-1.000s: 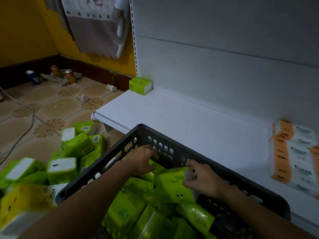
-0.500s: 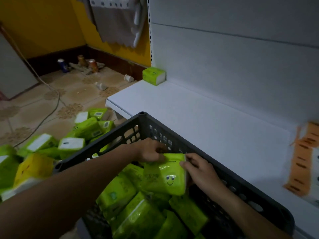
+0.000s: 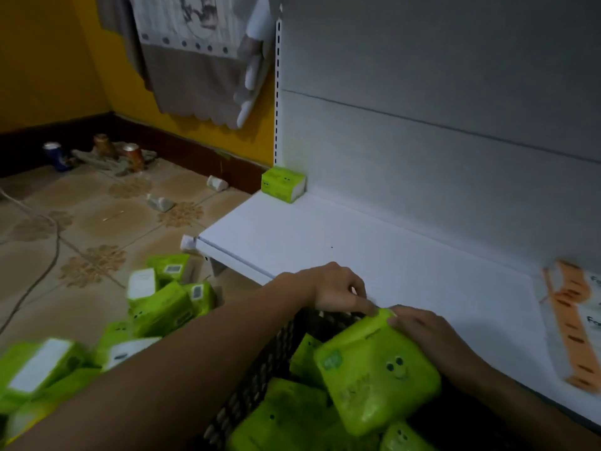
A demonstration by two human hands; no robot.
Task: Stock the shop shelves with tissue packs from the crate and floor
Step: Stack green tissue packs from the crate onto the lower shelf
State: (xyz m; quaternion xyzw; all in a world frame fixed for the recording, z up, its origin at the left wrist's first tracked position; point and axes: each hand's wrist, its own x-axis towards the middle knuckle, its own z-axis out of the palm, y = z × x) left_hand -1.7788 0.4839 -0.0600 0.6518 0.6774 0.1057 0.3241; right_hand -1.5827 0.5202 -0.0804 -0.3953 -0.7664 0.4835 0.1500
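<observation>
A green tissue pack [image 3: 377, 372] with a smiley face is lifted above the dark plastic crate [image 3: 257, 379], tilted toward me. My left hand [image 3: 335, 292] pinches its top far corner, and my right hand [image 3: 426, 333] grips its top right edge. More green packs [image 3: 286, 415] fill the crate underneath. One green pack [image 3: 283, 184] stands on the white shelf [image 3: 374, 255] in its far left corner. Several green packs [image 3: 156, 304] lie scattered on the tiled floor to the left.
Orange-and-white tissue packs [image 3: 575, 327] are stacked on the shelf at the right. Cans [image 3: 133, 156] and small white objects [image 3: 159, 203] lie on the floor near the yellow wall. A cable [image 3: 48, 252] crosses the tiles. A cloth [image 3: 195, 66] hangs beside the shelf upright.
Both hands have raised the smiley pack out of the crate, up toward the shelf edge. The camera has swung closer to the shelf.
</observation>
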